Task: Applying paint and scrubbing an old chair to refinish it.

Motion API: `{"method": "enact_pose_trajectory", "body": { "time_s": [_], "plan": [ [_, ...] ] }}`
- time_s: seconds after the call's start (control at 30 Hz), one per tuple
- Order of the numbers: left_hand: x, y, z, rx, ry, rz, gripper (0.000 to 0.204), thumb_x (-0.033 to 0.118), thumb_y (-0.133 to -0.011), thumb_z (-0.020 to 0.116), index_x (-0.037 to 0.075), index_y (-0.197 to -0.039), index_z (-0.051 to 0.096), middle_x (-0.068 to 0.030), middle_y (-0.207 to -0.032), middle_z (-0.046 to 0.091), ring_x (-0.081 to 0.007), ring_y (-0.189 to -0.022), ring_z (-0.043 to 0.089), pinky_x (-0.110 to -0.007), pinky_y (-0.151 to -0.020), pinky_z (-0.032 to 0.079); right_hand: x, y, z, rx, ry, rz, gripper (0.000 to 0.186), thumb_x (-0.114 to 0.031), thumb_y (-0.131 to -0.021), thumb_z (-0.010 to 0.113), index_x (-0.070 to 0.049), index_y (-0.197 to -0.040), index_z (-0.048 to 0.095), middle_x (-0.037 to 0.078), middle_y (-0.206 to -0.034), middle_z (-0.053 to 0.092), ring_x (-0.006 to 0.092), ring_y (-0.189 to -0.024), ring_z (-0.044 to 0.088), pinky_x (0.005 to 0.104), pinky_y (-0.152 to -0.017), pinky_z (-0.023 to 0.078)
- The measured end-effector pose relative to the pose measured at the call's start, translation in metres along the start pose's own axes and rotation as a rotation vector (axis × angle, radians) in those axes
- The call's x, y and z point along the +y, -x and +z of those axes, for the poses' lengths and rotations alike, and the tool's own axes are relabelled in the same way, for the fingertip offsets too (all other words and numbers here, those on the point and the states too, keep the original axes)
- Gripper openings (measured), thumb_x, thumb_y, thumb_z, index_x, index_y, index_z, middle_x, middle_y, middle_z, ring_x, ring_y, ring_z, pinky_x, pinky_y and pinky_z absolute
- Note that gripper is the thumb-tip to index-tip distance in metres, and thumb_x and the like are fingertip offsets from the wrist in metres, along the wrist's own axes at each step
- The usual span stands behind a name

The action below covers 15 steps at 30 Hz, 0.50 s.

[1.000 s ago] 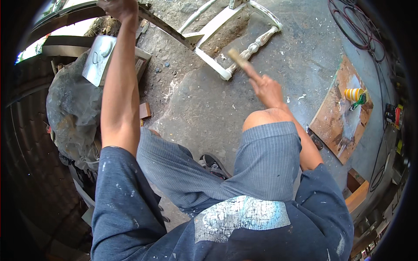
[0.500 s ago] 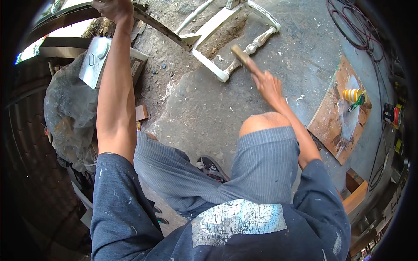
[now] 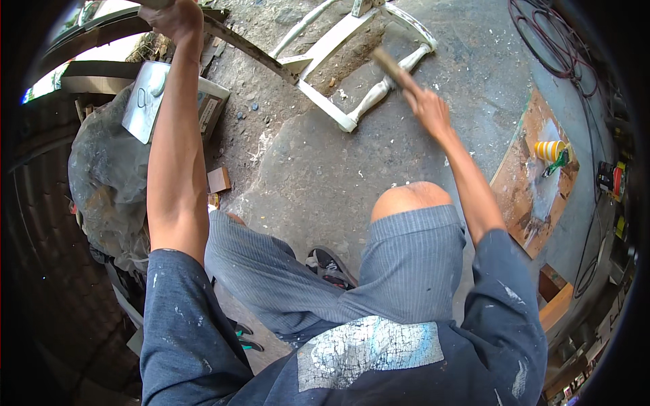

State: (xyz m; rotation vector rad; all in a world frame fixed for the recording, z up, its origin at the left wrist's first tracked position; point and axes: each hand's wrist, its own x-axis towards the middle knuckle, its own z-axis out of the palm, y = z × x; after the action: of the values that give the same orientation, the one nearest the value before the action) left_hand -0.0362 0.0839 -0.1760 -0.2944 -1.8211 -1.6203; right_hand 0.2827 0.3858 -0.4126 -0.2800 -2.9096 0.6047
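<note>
Right hand (image 3: 430,111) clenched on a tan brush-like tool (image 3: 391,68); kind hard to confirm, far end blurred. Tool's long axis runs up-left from the fist, tip away from the wearer, crossing the white turned spindle (image 3: 367,103) roughly square-on in view; can't tell if it's touching. Spindle's axis runs lower-left to upper-right, one side of the white wooden frame (image 3: 338,44) at top centre. Left hand (image 3: 177,21) is at the top edge, by a dark bar (image 3: 254,52) sloping down-right to that frame; fingers cut off, can't tell its grip. Left forearm partly blocks a metal tin (image 3: 139,111). Plastic sheeting (image 3: 101,179) beside it, small block (image 3: 219,179) on the ground. Far right: stained board (image 3: 521,210) carrying a yellow-striped cup (image 3: 548,150) and green item (image 3: 557,164); cable coil (image 3: 574,73) beyond.
</note>
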Motion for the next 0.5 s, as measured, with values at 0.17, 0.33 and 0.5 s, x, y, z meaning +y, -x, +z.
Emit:
{"method": "enact_pose_trajectory", "body": {
  "time_s": [0.17, 0.33, 0.5],
  "plan": [
    [-0.019, -0.014, -0.013, -0.076, -0.123, -0.046, 0.042, 0.004, -0.077, 0.056, -0.006, -0.110, 0.032, -0.0149, -0.064, 0.061, -0.0217, -0.051, 0.063, -0.030, -0.046, 0.052, -0.038, -0.033, 0.006, -0.093, 0.028, 0.179, 0.066, -0.037, -0.095, 0.059, -0.054, -0.147, 0.023, 0.010, -0.065, 0.060, 0.0177, -0.046, 0.055, 0.0328, -0.036, 0.046],
    [-0.035, -0.038, -0.031, -0.119, -0.153, 0.069, 0.043, 0.003, -0.079, 0.055, -0.007, -0.112, 0.030, -0.0183, -0.070, 0.062, -0.0225, -0.053, 0.065, -0.029, -0.050, 0.055, -0.048, 0.030, -0.012, 0.009, 0.056, -0.068, 0.063, -0.038, -0.094, 0.059, -0.050, -0.147, 0.027, 0.009, -0.061, 0.059, 0.0168, -0.046, 0.054, 0.0316, -0.037, 0.048],
    [-0.031, -0.022, -0.006, -0.187, -0.084, -0.043, 0.045, 0.004, -0.078, 0.056, -0.008, -0.114, 0.030, -0.0189, -0.072, 0.063, -0.0216, -0.054, 0.065, -0.029, -0.048, 0.053, 0.019, -0.050, -0.013, 0.006, 0.043, 0.264, 0.059, -0.034, -0.095, 0.058, -0.046, -0.146, 0.033, 0.021, -0.076, 0.067, 0.0354, -0.063, 0.067, 0.0479, -0.054, 0.054]
  ]
}}
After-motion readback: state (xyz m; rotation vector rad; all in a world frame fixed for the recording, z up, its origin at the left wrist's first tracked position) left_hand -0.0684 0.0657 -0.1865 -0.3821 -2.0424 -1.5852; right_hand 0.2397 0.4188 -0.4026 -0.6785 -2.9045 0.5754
